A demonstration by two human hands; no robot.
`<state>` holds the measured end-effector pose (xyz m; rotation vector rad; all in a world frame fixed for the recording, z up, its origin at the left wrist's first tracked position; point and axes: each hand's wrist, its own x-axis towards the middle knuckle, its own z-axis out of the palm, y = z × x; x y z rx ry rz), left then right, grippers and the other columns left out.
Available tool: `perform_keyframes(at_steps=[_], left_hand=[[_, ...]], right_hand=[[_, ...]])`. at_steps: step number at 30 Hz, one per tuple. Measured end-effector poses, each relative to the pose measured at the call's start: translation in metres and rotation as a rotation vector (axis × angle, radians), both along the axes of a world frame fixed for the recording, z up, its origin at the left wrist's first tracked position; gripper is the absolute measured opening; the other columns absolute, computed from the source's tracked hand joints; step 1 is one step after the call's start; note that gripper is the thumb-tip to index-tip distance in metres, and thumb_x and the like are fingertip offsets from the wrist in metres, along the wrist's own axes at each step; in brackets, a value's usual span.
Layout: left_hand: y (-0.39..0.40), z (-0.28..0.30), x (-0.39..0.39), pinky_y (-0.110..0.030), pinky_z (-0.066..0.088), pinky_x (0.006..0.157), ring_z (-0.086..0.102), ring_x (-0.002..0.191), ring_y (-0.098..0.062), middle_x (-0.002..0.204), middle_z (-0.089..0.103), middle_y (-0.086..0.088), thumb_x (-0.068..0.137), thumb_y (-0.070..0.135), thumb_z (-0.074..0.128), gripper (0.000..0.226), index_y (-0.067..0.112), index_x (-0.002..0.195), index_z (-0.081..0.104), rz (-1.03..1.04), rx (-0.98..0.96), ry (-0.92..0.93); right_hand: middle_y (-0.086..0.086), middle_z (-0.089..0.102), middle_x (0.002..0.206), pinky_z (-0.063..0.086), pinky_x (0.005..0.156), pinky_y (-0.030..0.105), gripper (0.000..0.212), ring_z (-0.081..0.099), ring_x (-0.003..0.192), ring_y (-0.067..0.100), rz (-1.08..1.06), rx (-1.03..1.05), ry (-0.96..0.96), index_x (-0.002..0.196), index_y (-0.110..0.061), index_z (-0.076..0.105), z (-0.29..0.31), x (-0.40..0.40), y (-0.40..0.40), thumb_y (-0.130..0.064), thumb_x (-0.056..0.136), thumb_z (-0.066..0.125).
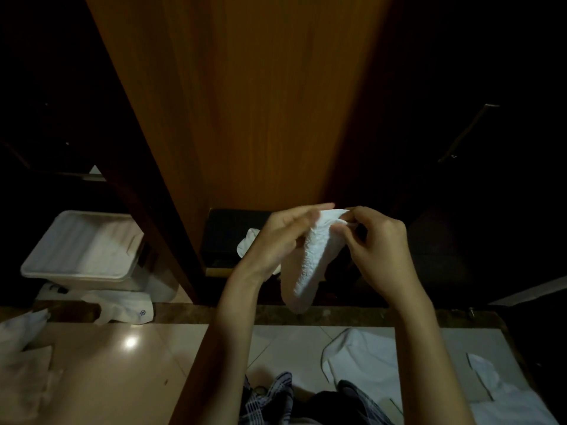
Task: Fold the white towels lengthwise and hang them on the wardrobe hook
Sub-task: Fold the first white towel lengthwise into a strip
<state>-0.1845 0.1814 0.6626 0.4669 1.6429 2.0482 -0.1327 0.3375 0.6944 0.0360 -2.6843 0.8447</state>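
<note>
Now pinching the towel [310, 256] top edge with both hands [277, 237] [379, 250] close together, long axis hanging toward 6 o'clock.

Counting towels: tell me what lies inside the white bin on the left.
The white bin holds white fabric, seemingly towels. Its folds blur together and hide anything beneath, so no count is possible.
</note>
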Motion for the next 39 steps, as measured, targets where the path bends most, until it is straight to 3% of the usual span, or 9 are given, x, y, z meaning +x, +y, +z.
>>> perform_keyframes(at_steps=[3, 7, 13, 17, 20, 25, 28, 32, 39], left_hand=[[0.003, -0.001, 0.000, -0.013, 0.050, 0.078, 0.064, 0.103, -0.003, 0.105, 0.071, 0.014, 0.074, 0.012, 0.076, 0.045, 0.033, 0.112, 0.064, 0.031, -0.052, 0.138], [0.003, -0.005, -0.001, -0.020, 0.054, 0.079, 0.067, 0.098, -0.008, 0.097, 0.073, 0.013, 0.075, 0.002, 0.074, 0.042, 0.032, 0.103, 0.067, 0.096, -0.054, 0.208], [-0.005, 0.001, -0.001, -0.014, 0.052, 0.071, 0.069, 0.087, -0.003, 0.089, 0.073, 0.018, 0.068, 0.004, 0.079, 0.041, 0.034, 0.094, 0.069, 0.123, -0.120, 0.324], [-0.009, 0.002, -0.003, -0.018, 0.052, 0.080, 0.064, 0.101, -0.003, 0.105, 0.069, 0.019, 0.060, 0.020, 0.086, 0.054, 0.040, 0.104, 0.063, 0.046, -0.157, 0.340], [-0.004, -0.005, 0.001, -0.031, 0.056, 0.077, 0.069, 0.092, -0.015, 0.095, 0.073, 0.000, 0.050, 0.031, 0.087, 0.048, 0.025, 0.094, 0.070, -0.011, -0.180, 0.256], [-0.002, -0.016, -0.002, -0.030, 0.055, 0.068, 0.071, 0.083, -0.015, 0.085, 0.074, 0.002, 0.044, 0.043, 0.084, 0.043, 0.024, 0.080, 0.073, 0.049, -0.197, 0.205], [-0.001, -0.020, -0.003, -0.033, 0.058, 0.066, 0.072, 0.081, -0.020, 0.086, 0.075, -0.005, 0.049, 0.041, 0.083, 0.050, 0.007, 0.084, 0.071, 0.045, -0.194, 0.178], [0.001, -0.021, -0.001, -0.019, 0.053, 0.064, 0.071, 0.084, -0.013, 0.087, 0.074, 0.006, 0.057, 0.043, 0.078, 0.038, 0.020, 0.086, 0.070, -0.059, -0.172, 0.107], [0.018, -0.034, -0.002, -0.026, 0.051, 0.084, 0.066, 0.097, -0.006, 0.105, 0.070, 0.008, 0.088, 0.030, 0.062, 0.021, 0.027, 0.109, 0.062, -0.091, -0.267, 0.003]], right_hand=[[-0.005, 0.064, 0.081, 0.054, 0.065, 0.033, 0.014, 0.060, 0.076, 0.005, 0.008, -0.023, -0.002, 0.089, -0.014, 0.066, 0.000, 0.002, 0.002, -0.027, 0.086, 0.063], [-0.007, 0.067, 0.082, 0.055, 0.066, 0.035, 0.024, 0.062, 0.077, 0.004, 0.030, -0.039, 0.008, 0.089, -0.017, 0.068, 0.001, 0.005, 0.003, -0.038, 0.082, 0.059], [-0.029, 0.058, 0.097, 0.050, 0.082, 0.010, 0.042, 0.060, 0.096, -0.008, 0.110, -0.240, 0.017, 0.117, -0.034, 0.057, 0.005, 0.008, 0.003, -0.023, 0.079, 0.073], [-0.020, 0.068, 0.099, 0.053, 0.080, 0.017, 0.035, 0.065, 0.097, 0.000, 0.241, -0.437, 0.044, 0.101, -0.036, 0.064, 0.015, 0.009, 0.004, -0.013, 0.077, 0.074], [-0.009, 0.071, 0.098, 0.054, 0.076, 0.021, 0.031, 0.068, 0.093, 0.008, 0.282, -0.619, 0.042, 0.099, -0.029, 0.067, 0.017, 0.008, 0.004, -0.017, 0.073, 0.076], [-0.001, 0.073, 0.089, 0.055, 0.070, 0.022, 0.031, 0.070, 0.087, 0.015, 0.246, -0.826, 0.077, 0.100, -0.022, 0.067, 0.017, 0.008, 0.007, -0.017, 0.070, 0.075], [-0.001, 0.074, 0.087, 0.055, 0.068, 0.022, 0.033, 0.071, 0.085, 0.016, 0.226, -0.847, 0.051, 0.102, -0.020, 0.066, 0.013, 0.005, 0.010, -0.011, 0.072, 0.074], [-0.002, 0.073, 0.081, 0.054, 0.064, 0.019, 0.034, 0.071, 0.079, 0.013, 0.128, -0.895, 0.091, 0.101, -0.019, 0.066, 0.003, -0.001, 0.009, -0.003, 0.073, 0.074], [-0.010, 0.073, 0.092, 0.052, 0.068, 0.014, 0.035, 0.069, 0.088, 0.005, -0.031, -0.997, 0.069, 0.110, -0.026, 0.062, -0.018, -0.021, 0.003, -0.013, 0.079, 0.072]])
